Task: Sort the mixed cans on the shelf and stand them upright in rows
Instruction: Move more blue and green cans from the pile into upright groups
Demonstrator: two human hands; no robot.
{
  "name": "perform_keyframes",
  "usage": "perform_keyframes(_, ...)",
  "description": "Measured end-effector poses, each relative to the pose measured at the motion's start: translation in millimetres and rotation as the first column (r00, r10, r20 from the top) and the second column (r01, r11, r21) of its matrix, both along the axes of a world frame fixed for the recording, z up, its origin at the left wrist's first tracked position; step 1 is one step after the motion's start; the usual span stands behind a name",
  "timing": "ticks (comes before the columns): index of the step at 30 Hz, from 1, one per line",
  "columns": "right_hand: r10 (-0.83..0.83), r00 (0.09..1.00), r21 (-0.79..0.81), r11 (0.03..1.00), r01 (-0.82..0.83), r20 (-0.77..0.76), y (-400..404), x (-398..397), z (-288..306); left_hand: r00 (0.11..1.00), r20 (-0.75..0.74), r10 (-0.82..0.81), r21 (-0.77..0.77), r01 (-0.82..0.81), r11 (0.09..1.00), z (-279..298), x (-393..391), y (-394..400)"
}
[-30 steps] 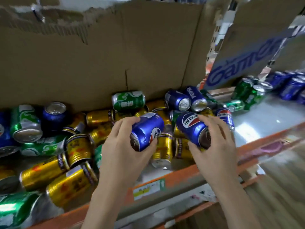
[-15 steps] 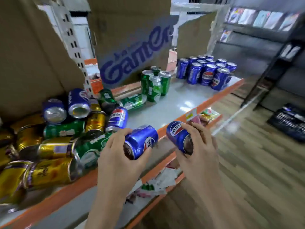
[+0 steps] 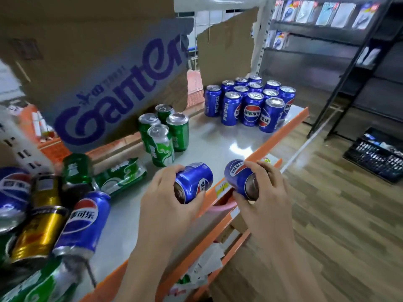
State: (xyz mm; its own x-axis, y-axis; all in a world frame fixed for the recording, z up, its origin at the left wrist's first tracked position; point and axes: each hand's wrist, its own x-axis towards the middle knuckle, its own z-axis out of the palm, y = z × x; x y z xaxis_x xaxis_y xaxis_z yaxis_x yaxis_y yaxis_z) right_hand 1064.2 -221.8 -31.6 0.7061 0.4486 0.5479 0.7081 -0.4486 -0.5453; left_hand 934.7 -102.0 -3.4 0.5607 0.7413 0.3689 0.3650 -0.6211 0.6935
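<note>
My left hand (image 3: 165, 205) grips a blue Pepsi can (image 3: 194, 182) held on its side above the grey shelf (image 3: 209, 142). My right hand (image 3: 263, 192) grips a second blue Pepsi can (image 3: 241, 179), also on its side, over the shelf's orange front edge (image 3: 281, 131). Several blue cans (image 3: 250, 103) stand upright in rows at the far right of the shelf. Several green cans (image 3: 163, 131) stand upright near the middle. At the left lies a mixed pile (image 3: 50, 205) of blue, gold and green cans on their sides.
A cardboard sheet (image 3: 104, 68) printed "Ganten" leans behind the shelf. A lower orange shelf (image 3: 220, 247) holds papers below my hands. Wooden floor (image 3: 338, 225) spreads to the right, with a black crate (image 3: 377, 158) and a dark rack (image 3: 327, 40) beyond.
My view and both hands have swung right, away from the pile, carrying the two blue cans toward the upright rows, which now look nearer.
</note>
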Motion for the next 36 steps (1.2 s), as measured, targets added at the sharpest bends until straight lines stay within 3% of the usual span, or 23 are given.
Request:
perform_keyframes(10,-0.043,0.998,-0.042,0.998,0.041,-0.039,63.2,117.1,13.2,0.997,-0.048,-0.061,0.034,0.063,0.997,1.7,119.9,73.4)
perform_keyframes(21,-0.071,0.991,-0.151,0.987,0.054,-0.109,97.5,209.3,7.6,0.985,-0.114,-0.13,0.04,0.135,0.99,-18.8,198.7,95.3)
perform_keyframes(27,-0.008,0.999,-0.252,0.968,-0.001,-0.036,106.2,269.4,3.9,0.99,-0.105,-0.091,0.026,0.094,0.995,-14.4,258.8,96.9)
perform_keyframes(31,0.071,0.992,-0.307,0.951,-0.036,0.104,106.4,295.9,4.0,0.984,-0.121,-0.13,0.106,0.143,0.984,-12.6,303.0,101.3)
perform_keyframes(33,0.142,0.978,-0.321,0.943,-0.087,0.154,106.3,305.9,1.9,0.971,-0.17,-0.168,0.165,0.196,0.967,-12.2,322.7,104.8)
perform_keyframes(36,0.245,0.957,-0.335,0.924,-0.182,0.156,104.8,320.8,-2.0,0.911,-0.359,-0.202,0.296,0.316,0.901,-11.3,345.8,112.3)
